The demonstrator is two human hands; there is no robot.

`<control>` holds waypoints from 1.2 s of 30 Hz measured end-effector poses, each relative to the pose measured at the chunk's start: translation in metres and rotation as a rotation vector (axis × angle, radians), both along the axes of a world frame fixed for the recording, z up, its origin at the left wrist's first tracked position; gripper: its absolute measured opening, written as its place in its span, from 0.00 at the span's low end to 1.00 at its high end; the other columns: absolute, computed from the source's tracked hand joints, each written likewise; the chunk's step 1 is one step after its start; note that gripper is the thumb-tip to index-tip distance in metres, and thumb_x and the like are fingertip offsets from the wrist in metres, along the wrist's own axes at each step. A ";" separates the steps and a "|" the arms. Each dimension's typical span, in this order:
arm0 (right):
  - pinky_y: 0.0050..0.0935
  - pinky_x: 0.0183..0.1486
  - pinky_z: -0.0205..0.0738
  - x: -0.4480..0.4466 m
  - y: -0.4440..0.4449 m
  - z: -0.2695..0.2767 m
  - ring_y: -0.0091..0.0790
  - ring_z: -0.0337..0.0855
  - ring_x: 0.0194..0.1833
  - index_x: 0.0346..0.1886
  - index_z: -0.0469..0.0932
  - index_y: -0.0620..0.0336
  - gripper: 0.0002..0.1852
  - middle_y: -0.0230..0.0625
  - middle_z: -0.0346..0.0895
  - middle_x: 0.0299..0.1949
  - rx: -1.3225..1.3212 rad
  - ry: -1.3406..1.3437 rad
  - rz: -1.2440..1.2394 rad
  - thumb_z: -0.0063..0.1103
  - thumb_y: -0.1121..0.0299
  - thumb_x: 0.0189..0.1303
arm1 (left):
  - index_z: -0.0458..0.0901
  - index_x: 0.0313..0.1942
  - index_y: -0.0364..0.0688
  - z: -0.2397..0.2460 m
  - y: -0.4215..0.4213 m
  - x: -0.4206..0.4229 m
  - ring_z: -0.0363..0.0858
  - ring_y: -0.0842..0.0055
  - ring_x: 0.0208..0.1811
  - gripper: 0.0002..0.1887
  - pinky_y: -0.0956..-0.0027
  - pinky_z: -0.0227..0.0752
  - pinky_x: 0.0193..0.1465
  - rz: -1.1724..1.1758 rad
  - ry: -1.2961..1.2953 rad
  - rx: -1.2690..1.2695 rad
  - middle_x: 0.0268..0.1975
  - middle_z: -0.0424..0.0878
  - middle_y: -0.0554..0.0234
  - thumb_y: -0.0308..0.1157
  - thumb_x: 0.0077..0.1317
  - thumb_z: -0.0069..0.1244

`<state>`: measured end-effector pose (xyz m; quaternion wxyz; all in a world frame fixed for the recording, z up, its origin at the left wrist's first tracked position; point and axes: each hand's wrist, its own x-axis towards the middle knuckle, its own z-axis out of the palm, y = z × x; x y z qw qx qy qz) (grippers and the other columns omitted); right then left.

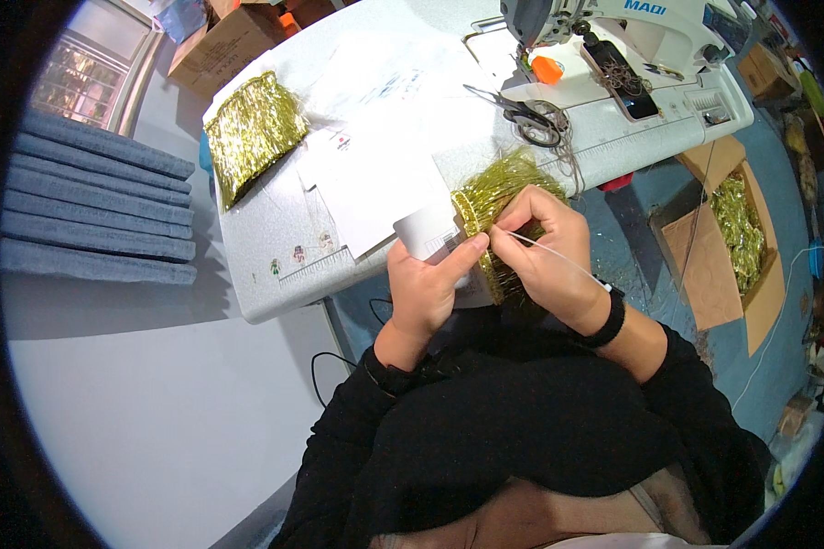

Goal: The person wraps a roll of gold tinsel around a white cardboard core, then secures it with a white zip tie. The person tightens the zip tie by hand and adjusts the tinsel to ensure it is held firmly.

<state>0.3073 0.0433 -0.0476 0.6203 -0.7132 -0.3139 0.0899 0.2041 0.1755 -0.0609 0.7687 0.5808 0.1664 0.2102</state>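
My left hand (427, 285) grips a white card (426, 230) bearing print together with the braided band of a gold tinsel fringe (501, 185). Thumb and fingers of my right hand (546, 250) pinch a thin white strand (556, 254) at that band, close to my left thumb; whether it is a cord or a tool is unclear. The strand runs back towards my right wrist. Loose fringe spreads behind my right fingers. A second gold tinsel fringe piece (257, 134) lies at the table's far left. White papers (378, 185) lie just beyond my left hand.
A sewing machine (618, 14) stands at the back right. Near it lie black-handled scissors (535, 123), tangled thread (556, 127), an orange object (546, 69) and a phone (635, 99). An open cardboard box (707, 267) of gold tinsel (738, 237) stands on the floor at right.
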 end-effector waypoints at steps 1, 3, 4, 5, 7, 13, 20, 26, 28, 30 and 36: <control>0.24 0.39 0.73 0.000 0.001 0.000 0.23 0.78 0.33 0.29 0.76 0.65 0.08 0.33 0.79 0.30 0.011 0.003 -0.011 0.69 0.81 0.58 | 0.86 0.51 0.32 0.000 0.000 0.000 0.85 0.82 0.45 0.14 0.75 0.77 0.50 -0.001 0.011 0.005 0.46 0.89 0.64 0.25 0.66 0.66; 0.24 0.39 0.73 -0.001 0.002 0.000 0.23 0.78 0.33 0.29 0.75 0.65 0.09 0.32 0.79 0.30 0.035 0.006 -0.028 0.69 0.81 0.58 | 0.86 0.50 0.33 0.001 -0.001 0.002 0.85 0.82 0.45 0.14 0.75 0.77 0.50 0.000 0.016 0.001 0.46 0.89 0.64 0.25 0.66 0.66; 0.24 0.39 0.73 -0.001 0.002 0.000 0.23 0.78 0.33 0.29 0.75 0.65 0.09 0.32 0.79 0.30 0.033 -0.008 -0.026 0.69 0.81 0.58 | 0.86 0.50 0.33 0.002 -0.001 0.002 0.85 0.82 0.45 0.14 0.75 0.77 0.50 0.003 0.009 0.014 0.46 0.89 0.64 0.25 0.66 0.66; 0.24 0.39 0.73 -0.001 0.003 0.001 0.23 0.78 0.33 0.29 0.75 0.64 0.09 0.33 0.79 0.30 0.026 -0.018 -0.025 0.69 0.81 0.59 | 0.86 0.51 0.33 0.002 -0.001 0.002 0.85 0.82 0.45 0.14 0.75 0.77 0.50 0.008 0.006 0.021 0.47 0.89 0.64 0.25 0.66 0.66; 0.24 0.39 0.72 0.000 0.003 0.002 0.23 0.77 0.33 0.29 0.75 0.64 0.09 0.33 0.79 0.30 0.003 -0.043 -0.014 0.68 0.81 0.59 | 0.86 0.51 0.32 0.003 0.000 0.002 0.85 0.81 0.45 0.14 0.74 0.77 0.51 0.021 0.018 0.042 0.47 0.89 0.64 0.25 0.66 0.65; 0.22 0.40 0.74 0.002 0.000 -0.001 0.21 0.79 0.36 0.30 0.77 0.65 0.08 0.33 0.81 0.34 -0.006 0.034 0.019 0.68 0.81 0.62 | 0.83 0.54 0.30 -0.003 0.004 0.003 0.85 0.77 0.49 0.16 0.71 0.78 0.55 0.006 0.005 -0.147 0.51 0.88 0.57 0.25 0.69 0.59; 0.22 0.42 0.79 0.003 -0.005 0.003 0.24 0.85 0.38 0.36 0.79 0.63 0.06 0.40 0.86 0.40 0.231 -0.085 0.056 0.68 0.81 0.63 | 0.73 0.63 0.25 -0.001 0.003 0.003 0.87 0.67 0.53 0.23 0.62 0.84 0.59 -0.056 -0.122 -0.475 0.56 0.84 0.47 0.25 0.70 0.54; 0.27 0.44 0.79 0.016 -0.015 0.009 0.29 0.86 0.40 0.39 0.77 0.63 0.07 0.42 0.88 0.42 0.224 -0.438 0.078 0.68 0.81 0.65 | 0.73 0.62 0.24 0.000 0.002 0.005 0.88 0.66 0.53 0.23 0.62 0.84 0.59 -0.048 -0.094 -0.444 0.56 0.85 0.45 0.25 0.70 0.55; 0.27 0.44 0.79 0.020 -0.016 0.012 0.29 0.87 0.40 0.40 0.77 0.63 0.07 0.43 0.88 0.42 0.263 -0.434 0.016 0.67 0.81 0.65 | 0.74 0.62 0.24 -0.001 0.001 0.005 0.88 0.66 0.52 0.23 0.62 0.84 0.58 -0.039 -0.095 -0.438 0.55 0.85 0.45 0.24 0.70 0.55; 0.27 0.44 0.79 0.030 -0.019 0.013 0.29 0.87 0.40 0.42 0.76 0.62 0.08 0.43 0.88 0.41 0.342 -0.392 -0.078 0.66 0.81 0.66 | 0.74 0.62 0.24 -0.001 0.002 0.003 0.88 0.66 0.52 0.22 0.62 0.85 0.58 -0.032 -0.094 -0.433 0.54 0.86 0.45 0.24 0.70 0.55; 0.22 0.45 0.75 0.083 -0.058 0.026 0.22 0.84 0.40 0.37 0.84 0.62 0.03 0.35 0.90 0.42 0.030 -0.580 -0.450 0.68 0.74 0.67 | 0.72 0.64 0.27 -0.002 0.004 0.002 0.86 0.65 0.55 0.26 0.61 0.81 0.61 -0.062 -0.032 -0.363 0.56 0.84 0.48 0.29 0.69 0.55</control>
